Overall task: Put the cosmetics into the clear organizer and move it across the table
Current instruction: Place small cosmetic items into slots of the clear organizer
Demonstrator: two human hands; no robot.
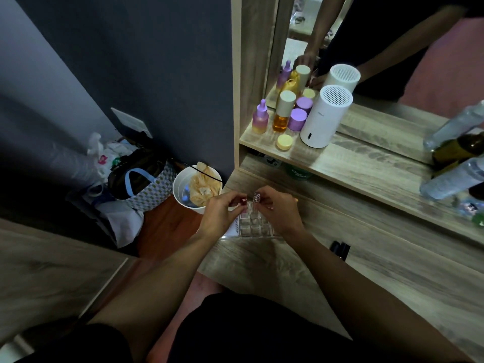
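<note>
The clear organizer (252, 226), a grid of small square cells with a white label on its left side, lies near the left edge of the wooden table (366, 258). Both my hands hover over its far end. My left hand (222, 210) pinches a small red cosmetic item (243, 200) at the fingertips. My right hand (279, 209) grips a clear-capped tube (257, 198) held upright above the cells. A dark cosmetic item (340, 249) lies on the table to the right of my right forearm.
A shelf (353, 163) above the table carries purple and amber bottles (282, 115), a yellow jar (284, 142) and a white cylinder device (324, 116), with a mirror behind. Bottles (455, 163) lie at the right. On the floor to the left sit a white bin (196, 189) and bags (141, 184).
</note>
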